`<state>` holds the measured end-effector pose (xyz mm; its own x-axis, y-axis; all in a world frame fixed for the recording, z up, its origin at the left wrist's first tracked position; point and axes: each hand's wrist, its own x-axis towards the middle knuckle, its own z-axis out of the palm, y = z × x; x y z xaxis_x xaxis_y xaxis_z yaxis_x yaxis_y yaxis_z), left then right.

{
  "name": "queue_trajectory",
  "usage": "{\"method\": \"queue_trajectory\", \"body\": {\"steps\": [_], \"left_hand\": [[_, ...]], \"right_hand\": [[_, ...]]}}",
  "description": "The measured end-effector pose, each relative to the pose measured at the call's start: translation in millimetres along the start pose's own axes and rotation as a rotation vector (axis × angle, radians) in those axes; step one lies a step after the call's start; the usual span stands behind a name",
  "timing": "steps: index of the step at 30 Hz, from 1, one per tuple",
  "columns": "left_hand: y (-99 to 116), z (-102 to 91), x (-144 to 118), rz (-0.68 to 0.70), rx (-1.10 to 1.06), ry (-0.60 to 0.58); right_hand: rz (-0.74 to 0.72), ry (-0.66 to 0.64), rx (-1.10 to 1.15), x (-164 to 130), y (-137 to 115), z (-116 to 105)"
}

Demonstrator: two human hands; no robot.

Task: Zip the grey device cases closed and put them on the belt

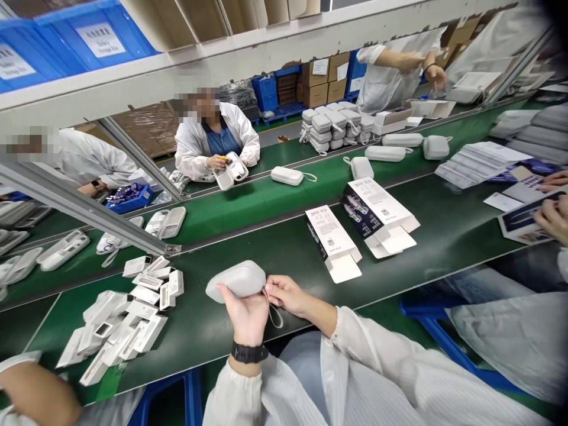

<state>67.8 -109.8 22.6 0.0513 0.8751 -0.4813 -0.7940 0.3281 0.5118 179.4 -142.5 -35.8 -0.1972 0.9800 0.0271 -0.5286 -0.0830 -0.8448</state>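
A light grey zip case [239, 279] with rounded ends rests across my left hand [249, 310], its thumb laid along the near side and the fingers mostly hidden beneath. My right hand [284, 294] pinches at the case's right end, where a thin wrist strap [278, 319] hangs in a loop. Whether the fingertips hold the strap's root or a zipper pull is too small to tell. The case looks closed and is held above the dark green table. To the right, two printed cartons [333, 242] lie with their end flaps open.
Small white boxes [126, 325] are heaped at the left. Beyond a rail runs a green conveyor [239, 204] bearing more cases [287, 176]. Across it, a person [217, 142] holds an open case. At right are stacked leaflets [481, 163] and a co-worker's hands [554, 216]. A metal post [89, 201] slants at left.
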Motion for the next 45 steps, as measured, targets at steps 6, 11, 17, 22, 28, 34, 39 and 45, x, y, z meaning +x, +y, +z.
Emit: {"method": "queue_trajectory", "body": {"steps": [6, 11, 17, 22, 28, 34, 39, 45], "left_hand": [[-3, 0.5, 2, -0.066, -0.096, 0.070], [0, 20.4, 12, -0.025, -0.113, 0.060], [1, 16.0, 19, -0.094, -0.038, -0.026], [21, -36.9, 15, -0.451, 0.709, -0.536], [33, -19.1, 16, 0.777, 1.178, -0.428], [31, 14.7, 41, 0.844, 1.269, -0.576], [43, 10.1, 54, 0.800, 1.226, -0.601], [49, 16.0, 81, 0.622, 0.920, -0.483]], "right_hand": [[-0.206, 0.194, -0.427, 3, -4, -8], [-0.257, 0.234, -0.579, 11, -12, -4], [-0.180, 0.203, -0.374, 19, -35, 2], [-0.187, 0.225, -0.428, 22, -82, 2], [-0.117, 0.167, -0.649, 23, -120, -3], [-0.050, 0.123, -0.553, 28, -110, -12], [-0.146, 0.201, -0.640, 23, -98, -16], [-0.248, 0.215, -1.135, 40, -79, -23]]}}
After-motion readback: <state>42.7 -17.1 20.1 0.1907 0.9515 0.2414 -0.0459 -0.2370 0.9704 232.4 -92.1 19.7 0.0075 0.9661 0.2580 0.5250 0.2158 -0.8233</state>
